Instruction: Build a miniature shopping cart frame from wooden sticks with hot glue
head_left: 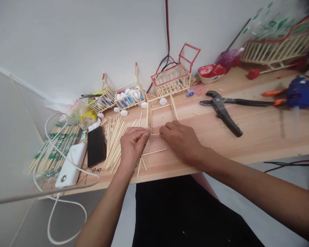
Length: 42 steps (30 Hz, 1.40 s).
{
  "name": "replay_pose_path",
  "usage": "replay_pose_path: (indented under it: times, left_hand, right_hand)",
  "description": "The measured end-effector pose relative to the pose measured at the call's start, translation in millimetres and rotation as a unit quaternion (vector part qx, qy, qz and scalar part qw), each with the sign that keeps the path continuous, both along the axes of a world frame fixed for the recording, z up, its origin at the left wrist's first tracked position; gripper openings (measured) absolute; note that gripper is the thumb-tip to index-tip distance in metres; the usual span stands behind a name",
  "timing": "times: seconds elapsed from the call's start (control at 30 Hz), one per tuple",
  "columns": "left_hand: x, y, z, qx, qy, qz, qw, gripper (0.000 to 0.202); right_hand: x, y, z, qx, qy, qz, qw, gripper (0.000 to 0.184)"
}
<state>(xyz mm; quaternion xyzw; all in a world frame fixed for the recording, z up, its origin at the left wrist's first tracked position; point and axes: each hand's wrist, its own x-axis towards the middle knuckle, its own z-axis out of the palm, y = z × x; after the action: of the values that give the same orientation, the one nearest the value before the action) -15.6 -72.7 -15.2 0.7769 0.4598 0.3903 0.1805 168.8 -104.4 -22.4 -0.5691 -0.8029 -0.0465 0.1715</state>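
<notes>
My left hand [132,144] and my right hand [180,139] rest on a wooden table [260,130]. Both pinch the near end of a small frame of thin wooden sticks [161,111] that lies flat between them. The left fingers are closed at its left rail, the right fingers curled at a short stick by its near edge. A loose pile of wooden sticks [115,139] lies just left of my left hand. A few single sticks [154,152] lie under and between the hands.
Left: a black phone [95,146], a white power bank [71,164] with cable, packed chopsticks [55,145]. Behind: stick-built baskets [130,96], a red-trimmed cart [173,80], a bowl of red paint [211,73]. Right: black cutters [224,111], a blue glue gun [300,92].
</notes>
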Motion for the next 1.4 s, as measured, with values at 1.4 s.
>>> replay_pose_path:
  times: [1.4]
  left_hand:
    - [65.7, -21.3, 11.6, 0.106, 0.342, -0.121, 0.926, 0.019]
  right_hand:
    - [56.9, 0.6, 9.8, 0.003, 0.281, -0.092, 0.955, 0.026]
